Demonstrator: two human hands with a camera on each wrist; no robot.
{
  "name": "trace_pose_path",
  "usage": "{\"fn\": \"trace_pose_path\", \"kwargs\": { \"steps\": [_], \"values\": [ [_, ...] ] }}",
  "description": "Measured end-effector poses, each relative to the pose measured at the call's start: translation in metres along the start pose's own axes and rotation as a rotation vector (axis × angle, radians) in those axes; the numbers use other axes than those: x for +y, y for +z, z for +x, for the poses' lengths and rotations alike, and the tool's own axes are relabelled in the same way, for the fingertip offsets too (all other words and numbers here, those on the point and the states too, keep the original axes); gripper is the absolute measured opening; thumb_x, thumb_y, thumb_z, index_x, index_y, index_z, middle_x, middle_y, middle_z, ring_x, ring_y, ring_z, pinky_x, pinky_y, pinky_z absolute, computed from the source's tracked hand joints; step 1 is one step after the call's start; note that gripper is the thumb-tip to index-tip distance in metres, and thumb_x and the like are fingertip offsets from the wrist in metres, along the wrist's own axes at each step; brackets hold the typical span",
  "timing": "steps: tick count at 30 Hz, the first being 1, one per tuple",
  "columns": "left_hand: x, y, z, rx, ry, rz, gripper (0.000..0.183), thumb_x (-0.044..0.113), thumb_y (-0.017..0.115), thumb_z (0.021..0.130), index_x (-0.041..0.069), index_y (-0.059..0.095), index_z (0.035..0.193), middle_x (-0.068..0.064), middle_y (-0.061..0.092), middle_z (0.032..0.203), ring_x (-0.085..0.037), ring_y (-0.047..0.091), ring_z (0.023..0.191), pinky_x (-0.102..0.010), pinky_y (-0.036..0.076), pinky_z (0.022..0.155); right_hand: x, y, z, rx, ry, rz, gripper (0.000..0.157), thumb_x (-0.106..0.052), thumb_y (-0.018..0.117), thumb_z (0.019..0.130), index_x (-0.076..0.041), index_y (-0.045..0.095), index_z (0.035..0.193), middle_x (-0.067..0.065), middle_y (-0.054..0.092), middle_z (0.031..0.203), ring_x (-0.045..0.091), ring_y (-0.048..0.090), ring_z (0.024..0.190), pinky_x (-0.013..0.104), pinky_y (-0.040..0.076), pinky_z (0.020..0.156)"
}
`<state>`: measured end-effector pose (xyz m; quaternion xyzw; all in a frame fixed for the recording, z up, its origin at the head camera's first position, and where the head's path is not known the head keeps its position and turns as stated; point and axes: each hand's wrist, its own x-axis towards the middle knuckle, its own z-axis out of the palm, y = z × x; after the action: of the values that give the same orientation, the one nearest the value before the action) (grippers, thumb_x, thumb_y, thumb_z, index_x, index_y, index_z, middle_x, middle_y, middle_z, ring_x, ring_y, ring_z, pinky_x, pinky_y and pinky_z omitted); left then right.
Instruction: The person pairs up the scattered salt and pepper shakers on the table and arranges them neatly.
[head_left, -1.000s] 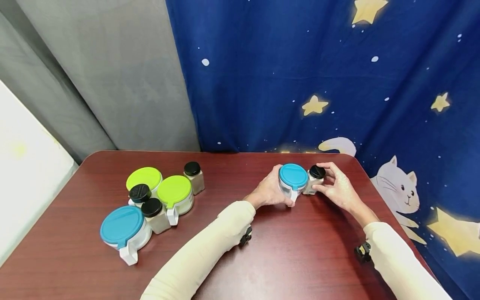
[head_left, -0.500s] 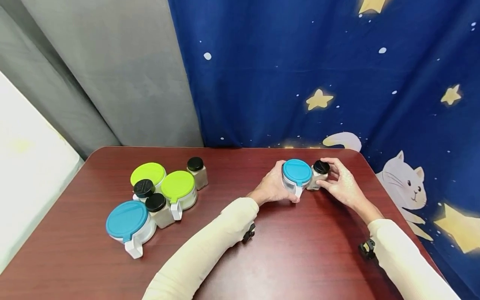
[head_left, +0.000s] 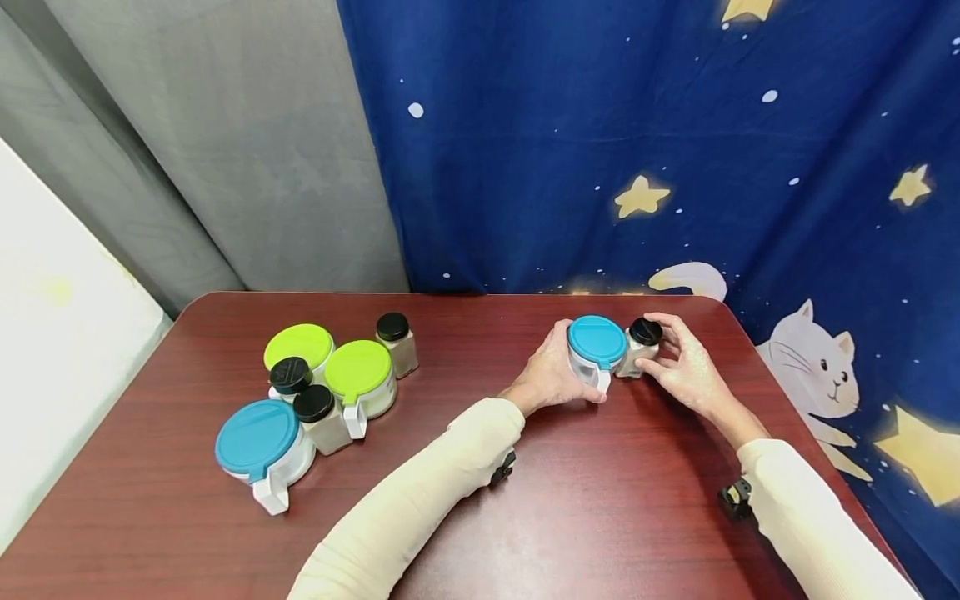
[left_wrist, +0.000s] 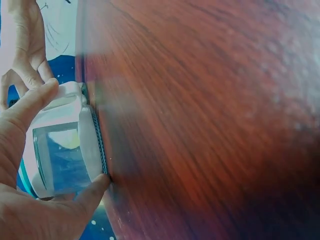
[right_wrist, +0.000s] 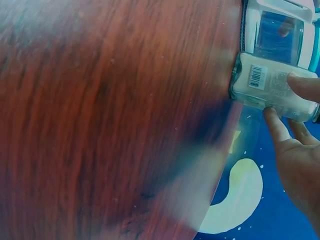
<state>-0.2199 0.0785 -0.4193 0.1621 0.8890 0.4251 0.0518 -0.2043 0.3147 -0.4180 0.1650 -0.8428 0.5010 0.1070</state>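
Note:
Near the table's far right corner, my left hand grips a white, clear-windowed seasoning jar with a blue lid. Its thumb lies by the jar's white handle and the fingers wrap the far side. Right beside that jar stands a square glass spice bottle with a black cap. My right hand holds this bottle between thumb and fingers from the right. In the right wrist view a barcode label shows on the bottle, upright on the table and close against the jar.
At the left of the brown table stand another blue-lidded jar, two green-lidded jars, and three black-capped bottles. Behind the far edge hang a grey curtain and a blue starry one.
The head view has shifted slightly, so everything sits a little right and higher. Both hands keep their hold on the jar and the bottle, which stay side by side.

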Motion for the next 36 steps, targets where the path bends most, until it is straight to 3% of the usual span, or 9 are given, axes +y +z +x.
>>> {"fn": "trace_pose_path", "kwargs": {
  "steps": [4,9,13,16,20,23,27,32,36],
  "values": [
    [0.001,0.002,-0.001,0.002,-0.004,0.021,0.113,0.032,0.101,0.059,0.018,0.033,0.148,-0.001,0.052,0.136,-0.022,0.058,0.117,-0.035,0.047,0.098,0.004,0.002,-0.002,0.007,0.009,-0.003,0.072,0.018,0.073,0.083,-0.001,0.041,0.145,0.03,0.053,0.135,0.005,0.055,0.113,0.013,0.047,0.086],
    [-0.001,0.003,-0.004,0.01,-0.02,0.048,0.12,0.036,0.1,0.059,0.017,0.029,0.154,-0.003,0.05,0.143,-0.024,0.054,0.125,-0.039,0.046,0.1,0.005,0.004,-0.004,0.003,0.021,-0.017,0.078,0.019,0.073,0.082,-0.002,0.037,0.148,0.031,0.051,0.138,0.033,0.056,0.121,0.015,0.048,0.086],
    [-0.006,-0.002,-0.012,0.02,-0.005,0.078,0.133,0.042,0.098,0.061,0.016,0.016,0.162,-0.004,0.035,0.159,-0.024,0.036,0.142,-0.045,0.041,0.107,-0.003,0.002,-0.007,0.022,0.006,-0.057,0.082,0.017,0.072,0.082,-0.001,0.032,0.151,0.028,0.044,0.146,0.046,0.045,0.131,0.041,0.047,0.101],
    [-0.009,-0.013,-0.023,0.041,0.044,0.091,0.133,0.045,0.095,0.065,0.014,0.011,0.163,-0.003,0.023,0.165,-0.022,0.025,0.149,-0.045,0.036,0.112,-0.017,-0.002,-0.012,0.1,-0.013,-0.094,0.075,0.014,0.07,0.085,-0.001,0.036,0.151,0.022,0.042,0.15,0.039,0.04,0.137,0.055,0.035,0.109],
    [-0.007,-0.032,-0.044,0.085,0.141,0.114,0.121,0.047,0.086,0.076,0.012,0.011,0.163,-0.005,0.021,0.166,-0.023,0.021,0.151,-0.041,0.028,0.117,-0.041,-0.002,-0.022,0.22,-0.082,-0.15,0.063,0.011,0.067,0.089,-0.003,0.046,0.148,0.015,0.049,0.147,0.019,0.041,0.138,0.031,0.032,0.113],
    [-0.002,-0.045,-0.061,0.105,0.213,0.115,0.112,0.049,0.079,0.082,0.012,0.012,0.164,-0.006,0.022,0.166,-0.025,0.02,0.151,-0.04,0.023,0.119,-0.06,0.001,-0.03,0.241,-0.15,-0.183,0.061,0.011,0.068,0.089,-0.003,0.05,0.146,0.014,0.053,0.145,0.009,0.043,0.135,0.018,0.031,0.108],
    [0.003,-0.059,-0.086,0.1,0.24,0.085,0.108,0.054,0.076,0.084,0.017,0.015,0.164,-0.002,0.023,0.166,-0.022,0.019,0.151,-0.043,0.024,0.118,-0.085,0.008,-0.04,0.196,-0.166,-0.111,0.065,0.012,0.068,0.09,-0.005,0.048,0.149,0.012,0.053,0.147,0.01,0.045,0.136,0.02,0.032,0.11],
    [-0.003,-0.073,-0.126,0.047,0.2,0.046,0.106,0.059,0.074,0.082,0.027,0.015,0.164,0.003,0.023,0.166,-0.015,0.018,0.151,-0.048,0.027,0.116,-0.106,0.018,-0.046,0.144,-0.154,0.063,0.063,0.014,0.061,0.094,-0.006,0.044,0.152,0.014,0.05,0.15,0.017,0.044,0.138,0.025,0.034,0.11],
    [-0.01,-0.086,-0.16,0.007,0.182,0.02,0.105,0.056,0.077,0.082,0.038,0.013,0.163,0.006,0.021,0.166,-0.009,0.017,0.15,-0.05,0.03,0.114,-0.117,0.033,-0.053,0.104,-0.175,0.122,0.061,0.016,0.059,0.094,-0.002,0.045,0.15,0.016,0.05,0.149,0.02,0.045,0.138,0.027,0.036,0.11]
  ]
}}
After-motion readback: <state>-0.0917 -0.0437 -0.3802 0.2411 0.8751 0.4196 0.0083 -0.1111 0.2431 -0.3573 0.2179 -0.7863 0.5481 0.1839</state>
